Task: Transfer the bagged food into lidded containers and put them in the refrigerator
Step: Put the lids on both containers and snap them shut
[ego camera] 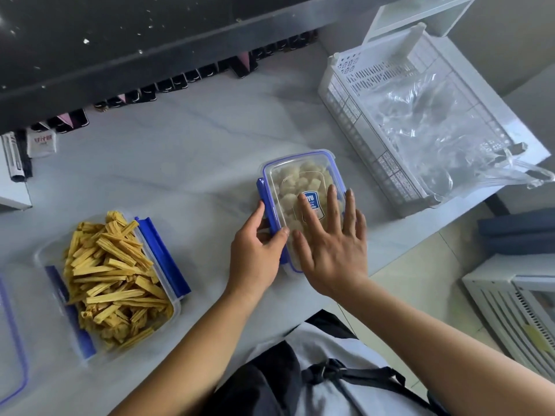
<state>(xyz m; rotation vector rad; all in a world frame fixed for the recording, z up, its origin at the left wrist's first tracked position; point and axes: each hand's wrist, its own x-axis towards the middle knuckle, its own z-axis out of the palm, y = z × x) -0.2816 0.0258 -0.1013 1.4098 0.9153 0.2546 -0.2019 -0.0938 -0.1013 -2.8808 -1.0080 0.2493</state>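
Head view: container of pale chunks (300, 181) stands on surface (180, 151) near front edge, lid (312, 202) already on. Right hand (330, 244) lies flat on lid, fingers straight, grasping nothing, likely pressing it down so it seats. Left hand (258, 250) curls thumb and fingers around blue side clip (271, 216), probably to snap it closed. Second container (111, 280), yellow sticks, at left, not yet covered; loose lid (9, 340) beside it. White basket (405, 85) keeps empty bags (420, 124) out of way. Refrigerator not seen.
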